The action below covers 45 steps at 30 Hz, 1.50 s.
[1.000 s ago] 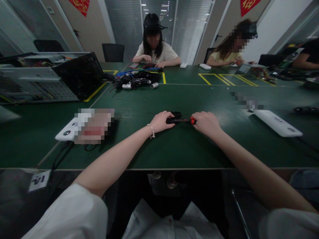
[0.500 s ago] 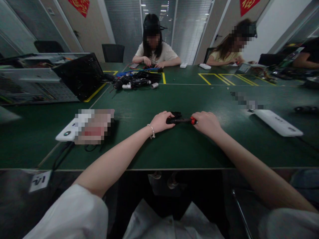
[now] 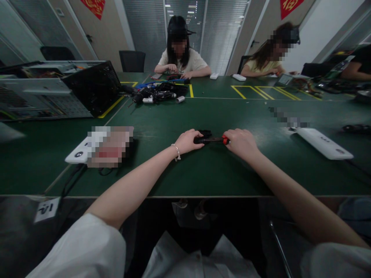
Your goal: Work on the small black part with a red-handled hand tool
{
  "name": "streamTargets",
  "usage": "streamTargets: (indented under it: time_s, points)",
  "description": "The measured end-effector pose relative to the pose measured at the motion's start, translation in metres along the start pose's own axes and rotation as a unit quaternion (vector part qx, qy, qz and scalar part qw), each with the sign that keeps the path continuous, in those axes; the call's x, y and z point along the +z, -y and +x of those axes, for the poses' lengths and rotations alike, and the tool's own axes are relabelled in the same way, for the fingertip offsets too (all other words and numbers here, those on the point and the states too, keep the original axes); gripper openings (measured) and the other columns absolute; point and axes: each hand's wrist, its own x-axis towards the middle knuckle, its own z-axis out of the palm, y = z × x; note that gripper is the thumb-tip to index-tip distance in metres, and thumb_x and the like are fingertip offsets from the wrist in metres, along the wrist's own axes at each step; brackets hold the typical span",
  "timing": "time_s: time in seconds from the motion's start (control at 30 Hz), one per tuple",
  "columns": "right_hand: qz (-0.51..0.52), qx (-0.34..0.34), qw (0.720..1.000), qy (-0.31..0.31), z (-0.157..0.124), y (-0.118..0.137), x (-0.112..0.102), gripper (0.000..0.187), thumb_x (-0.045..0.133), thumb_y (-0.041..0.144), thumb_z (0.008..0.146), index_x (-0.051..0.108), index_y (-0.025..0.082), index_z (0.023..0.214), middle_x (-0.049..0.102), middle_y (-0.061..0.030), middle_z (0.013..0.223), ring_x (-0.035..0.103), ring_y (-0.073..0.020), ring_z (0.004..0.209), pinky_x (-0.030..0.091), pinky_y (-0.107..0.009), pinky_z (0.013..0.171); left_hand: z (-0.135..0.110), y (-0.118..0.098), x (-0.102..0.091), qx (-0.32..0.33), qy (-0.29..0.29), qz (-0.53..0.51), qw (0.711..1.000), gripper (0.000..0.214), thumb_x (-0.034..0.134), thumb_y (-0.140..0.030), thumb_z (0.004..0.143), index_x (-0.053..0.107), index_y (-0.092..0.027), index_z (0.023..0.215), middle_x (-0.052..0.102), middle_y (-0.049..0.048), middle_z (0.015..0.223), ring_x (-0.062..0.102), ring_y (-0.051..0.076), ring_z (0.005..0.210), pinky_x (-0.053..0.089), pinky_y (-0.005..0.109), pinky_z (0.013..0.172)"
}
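Observation:
My left hand (image 3: pixel 188 140) rests on the table with thumb and fingers closed on a small black part (image 3: pixel 204 136), whose exact kind I cannot make out. To its right, my right hand (image 3: pixel 240 142) is wrapped round the red-and-black handle of what looks like a screwdriver (image 3: pixel 225 139). A thin dark shaft (image 3: pixel 215 139) runs left from the handle to the black part. Whether its tip touches the part is too small to tell. Both hands lie low over the green table (image 3: pixel 203 170), near its middle.
An opened computer case (image 3: pixel 43 92) stands at the left. Behind my hands lies a heap of black and blue cables (image 3: pixel 159 92). White power banks lie at left (image 3: pixel 79 152) and right (image 3: pixel 324 143). Two people (image 3: pixel 182 58) work across the table; another person's arm shows far right.
My hands stay in nearly the same place, still gripping the black part and the screwdriver. Across the table, a person's hand has lifted slightly.

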Motion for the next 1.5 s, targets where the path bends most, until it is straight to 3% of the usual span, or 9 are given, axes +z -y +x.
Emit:
streamTargets:
  time_s: [0.57, 0.8, 1.07, 1.33, 1.5]
  points:
    - [0.048, 0.065, 0.996, 0.038, 0.002, -0.007, 0.001, 0.018, 0.042, 0.026, 0.077, 0.059, 0.020, 0.080, 0.063, -0.0051, 0.078, 0.054, -0.0175, 0.068, 0.032, -0.028, 0.054, -0.001, 0.000, 0.001, 0.000, -0.005, -0.006, 1.000, 0.030, 0.062, -0.036, 0.072, 0.060, -0.019, 0.097, 0.057, 0.0052, 0.098, 0.055, 0.020, 0.091, 0.045, 0.034, 0.078]
    - [0.047, 0.076, 0.996, 0.027, 0.003, -0.013, 0.006, 0.018, 0.043, 0.028, 0.077, 0.058, 0.019, 0.082, 0.063, -0.0066, 0.080, 0.054, -0.0187, 0.069, 0.033, -0.029, 0.055, -0.002, 0.001, 0.001, 0.007, -0.008, -0.015, 1.000, 0.031, 0.061, -0.035, 0.073, 0.059, -0.018, 0.098, 0.057, 0.0057, 0.098, 0.055, 0.020, 0.090, 0.046, 0.033, 0.079]
    - [0.087, 0.042, 0.995, 0.008, 0.001, -0.021, 0.010, 0.020, 0.043, 0.027, 0.078, 0.057, 0.018, 0.089, 0.061, -0.0072, 0.082, 0.054, -0.0203, 0.074, 0.038, -0.031, 0.061, -0.004, 0.000, -0.001, -0.001, -0.015, -0.034, 0.999, 0.032, 0.061, -0.031, 0.074, 0.057, -0.017, 0.102, 0.053, 0.0056, 0.100, 0.055, 0.018, 0.088, 0.047, 0.033, 0.079]
    - [0.118, -0.062, 0.991, 0.013, -0.002, -0.023, 0.004, 0.021, 0.047, 0.025, 0.075, 0.057, 0.019, 0.092, 0.062, -0.0072, 0.088, 0.054, -0.0201, 0.079, 0.040, -0.032, 0.071, -0.005, 0.006, -0.006, -0.021, -0.031, -0.062, 0.997, 0.033, 0.060, -0.030, 0.074, 0.057, -0.016, 0.103, 0.053, 0.0063, 0.101, 0.054, 0.018, 0.090, 0.047, 0.034, 0.082]
    - [0.175, 0.019, 0.984, 0.004, 0.000, -0.023, 0.008, 0.022, 0.046, 0.034, 0.078, 0.058, 0.019, 0.086, 0.061, -0.0071, 0.083, 0.055, -0.0197, 0.074, 0.041, -0.032, 0.065, -0.003, 0.012, -0.006, -0.015, -0.048, -0.060, 0.997, 0.035, 0.060, -0.032, 0.074, 0.057, -0.015, 0.105, 0.054, 0.0068, 0.101, 0.054, 0.018, 0.092, 0.046, 0.034, 0.084]
